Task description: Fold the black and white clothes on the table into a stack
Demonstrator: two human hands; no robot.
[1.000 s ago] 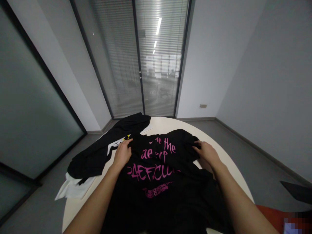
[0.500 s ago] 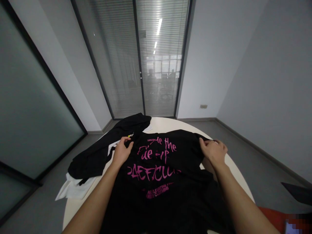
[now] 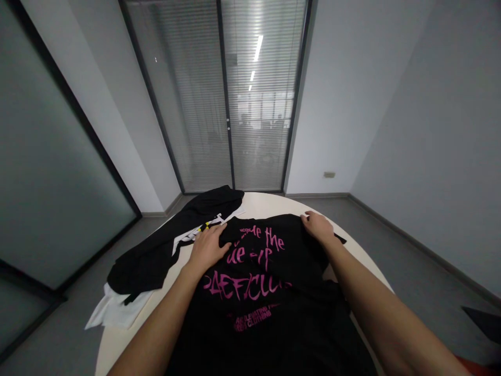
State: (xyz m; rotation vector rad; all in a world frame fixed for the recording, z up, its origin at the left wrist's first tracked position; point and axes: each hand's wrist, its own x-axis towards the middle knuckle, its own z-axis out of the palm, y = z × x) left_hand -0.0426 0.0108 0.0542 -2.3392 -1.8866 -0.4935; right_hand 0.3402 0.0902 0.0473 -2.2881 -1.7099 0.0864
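head view | above table (image 3: 270, 203) | faces forward, down | table near

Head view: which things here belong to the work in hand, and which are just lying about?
In hand:
- black top with pink lettering, spread out
- left hand, at its upper left
- right hand, at its upper right
- pale table, beneath it

Lying about:
- black clothing, heaped to the left
- white cloth, partly under that heap
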